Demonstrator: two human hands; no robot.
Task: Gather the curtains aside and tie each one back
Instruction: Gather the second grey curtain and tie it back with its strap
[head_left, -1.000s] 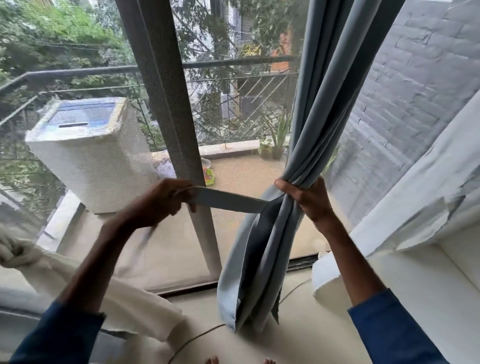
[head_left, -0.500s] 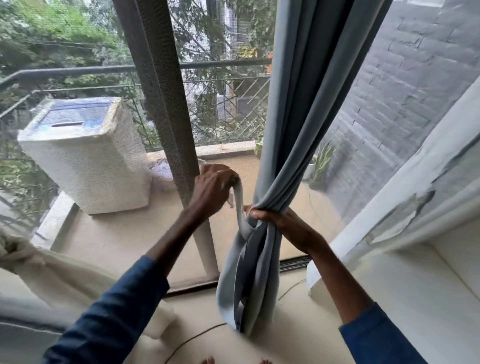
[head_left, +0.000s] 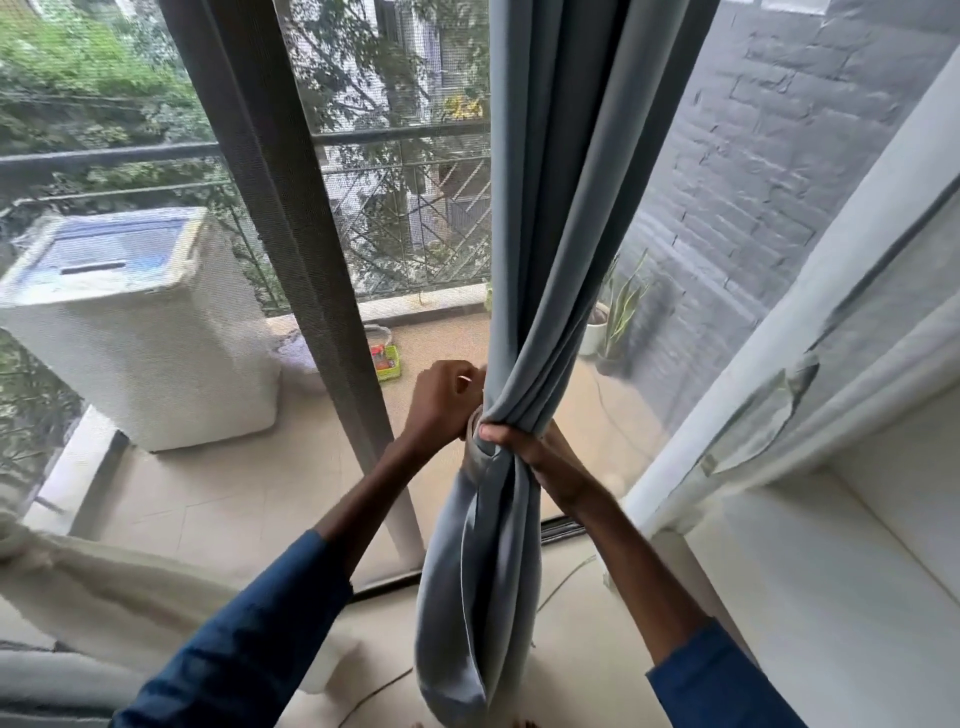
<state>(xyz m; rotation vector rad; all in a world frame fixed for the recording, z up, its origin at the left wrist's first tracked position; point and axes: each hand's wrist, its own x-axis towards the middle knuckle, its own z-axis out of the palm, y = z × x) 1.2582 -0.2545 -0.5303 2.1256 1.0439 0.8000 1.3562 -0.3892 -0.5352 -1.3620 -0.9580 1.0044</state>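
A grey-blue curtain (head_left: 550, 218) hangs in the middle, gathered into one thick bunch in front of the glass door. My right hand (head_left: 530, 441) grips the bunch at its waist, fingers wrapped round the folds. A narrow tie-back strip (head_left: 474, 441) of the same cloth loops round the left side of the waist. My left hand (head_left: 441, 400) is curled at the bunch's left edge and holds the strip's end close against the curtain. Below the grip the curtain (head_left: 478, 597) balloons down to the floor.
A dark door frame post (head_left: 291, 234) stands just left of the curtain. A white sheer curtain (head_left: 831, 322) hangs at right over a white ledge (head_left: 841, 582). Cream cloth (head_left: 104, 587) lies at lower left. Outside stand a covered washing machine (head_left: 135, 322) and potted plants (head_left: 618, 317).
My left hand has swung in from the far left, carrying the strip up and against the curtain's left side. My right hand kept its grip on the waist.
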